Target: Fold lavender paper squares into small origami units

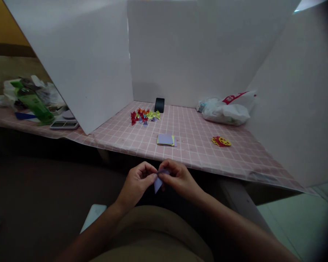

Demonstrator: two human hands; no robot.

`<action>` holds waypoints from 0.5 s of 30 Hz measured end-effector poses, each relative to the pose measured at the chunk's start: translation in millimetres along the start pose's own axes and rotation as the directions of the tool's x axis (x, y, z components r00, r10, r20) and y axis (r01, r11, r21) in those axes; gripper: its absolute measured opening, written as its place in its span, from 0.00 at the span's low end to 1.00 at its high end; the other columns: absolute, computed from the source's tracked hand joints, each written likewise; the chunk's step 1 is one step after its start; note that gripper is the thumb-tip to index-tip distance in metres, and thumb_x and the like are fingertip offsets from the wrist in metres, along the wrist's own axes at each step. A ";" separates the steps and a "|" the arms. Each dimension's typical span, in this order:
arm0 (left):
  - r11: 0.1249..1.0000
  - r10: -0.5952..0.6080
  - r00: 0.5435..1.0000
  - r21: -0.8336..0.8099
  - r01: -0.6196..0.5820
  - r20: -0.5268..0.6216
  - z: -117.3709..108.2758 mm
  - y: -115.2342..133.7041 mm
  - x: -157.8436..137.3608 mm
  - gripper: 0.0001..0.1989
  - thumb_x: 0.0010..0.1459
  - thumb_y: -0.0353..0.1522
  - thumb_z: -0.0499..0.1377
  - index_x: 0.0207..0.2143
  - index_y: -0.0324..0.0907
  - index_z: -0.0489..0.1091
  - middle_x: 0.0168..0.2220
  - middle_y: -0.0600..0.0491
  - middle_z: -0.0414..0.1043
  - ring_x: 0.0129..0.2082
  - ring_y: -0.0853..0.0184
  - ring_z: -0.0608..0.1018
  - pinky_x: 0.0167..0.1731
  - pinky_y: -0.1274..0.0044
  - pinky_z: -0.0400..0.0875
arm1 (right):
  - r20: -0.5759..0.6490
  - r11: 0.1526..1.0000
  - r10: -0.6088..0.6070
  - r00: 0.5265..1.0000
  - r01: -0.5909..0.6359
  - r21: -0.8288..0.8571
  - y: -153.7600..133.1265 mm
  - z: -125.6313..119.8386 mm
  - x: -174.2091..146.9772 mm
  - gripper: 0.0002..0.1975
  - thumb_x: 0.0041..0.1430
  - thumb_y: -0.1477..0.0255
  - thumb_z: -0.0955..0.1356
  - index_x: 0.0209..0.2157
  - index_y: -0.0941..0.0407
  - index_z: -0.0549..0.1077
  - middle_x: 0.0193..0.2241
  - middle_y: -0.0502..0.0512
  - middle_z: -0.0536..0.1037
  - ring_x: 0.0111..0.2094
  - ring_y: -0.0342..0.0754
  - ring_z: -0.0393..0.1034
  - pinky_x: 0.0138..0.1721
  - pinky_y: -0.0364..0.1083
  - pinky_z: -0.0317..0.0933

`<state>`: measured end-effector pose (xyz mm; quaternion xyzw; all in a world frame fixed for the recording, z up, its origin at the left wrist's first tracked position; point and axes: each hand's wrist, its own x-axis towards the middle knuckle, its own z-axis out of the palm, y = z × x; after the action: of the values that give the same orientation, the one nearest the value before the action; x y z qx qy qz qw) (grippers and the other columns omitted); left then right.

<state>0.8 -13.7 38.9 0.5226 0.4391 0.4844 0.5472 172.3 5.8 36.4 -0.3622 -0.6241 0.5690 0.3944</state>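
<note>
Between my two hands is a small piece of folded purple paper point(158, 185), held above my lap just off the table's front edge. My left hand point(139, 182) pinches it from the left with thumb and forefinger. From the other side my right hand point(177, 178) grips it the same way, and the fingertips of both hands nearly meet. A pointed corner of the paper hangs below the thumbs; the rest is hidden by fingers. On the table ahead lies a stack of square paper sheets point(165, 139), purple on top with yellow showing beneath.
Several folded paper pieces point(144, 115) in red, orange, yellow and purple lie at the back, near a dark phone point(159, 105). Red and yellow cutouts point(221, 141) and a white plastic bag point(226, 112) are on the right. White panels point(186, 54) enclose the table point(191, 127).
</note>
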 end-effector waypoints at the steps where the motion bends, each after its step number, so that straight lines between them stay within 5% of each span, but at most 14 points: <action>1: 1.000 -0.005 1.000 -0.012 0.005 0.006 0.1 -0.2 -0.2 0.07 0.50 0.34 0.65 0.29 0.40 0.72 0.24 0.57 0.71 0.25 0.71 0.71 0.29 0.78 0.66 | 0.004 0.999 0.018 1.000 -0.019 0.029 -0.5 0.6 -0.1 0.05 0.54 0.71 0.70 0.32 0.55 0.70 0.20 0.45 0.72 0.19 0.41 0.69 0.22 0.41 0.61; 9: 0.984 -0.070 0.997 -0.163 0.065 -0.025 1.3 -4.4 -0.6 0.05 0.48 0.31 0.64 0.28 0.40 0.71 0.23 0.58 0.69 0.24 0.72 0.69 0.27 0.79 0.63 | -0.042 0.997 -0.021 0.999 0.024 0.068 -4.0 -0.6 -2.1 0.03 0.55 0.71 0.68 0.31 0.56 0.73 0.22 0.47 0.73 0.21 0.42 0.70 0.25 0.43 0.64; 15: 0.996 -0.009 1.000 -0.091 0.008 -0.008 0.9 -1.3 -1.7 0.07 0.49 0.32 0.66 0.29 0.40 0.72 0.25 0.57 0.69 0.26 0.72 0.69 0.29 0.79 0.64 | -0.036 0.998 -0.054 0.998 0.052 -0.032 -5.2 -0.1 -1.6 0.04 0.53 0.74 0.70 0.30 0.55 0.71 0.22 0.46 0.72 0.23 0.41 0.68 0.25 0.41 0.62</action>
<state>1.5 -15.5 37.7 0.4933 0.4210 0.5037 0.5707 173.0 4.0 41.5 -0.3620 -0.6347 0.5419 0.4152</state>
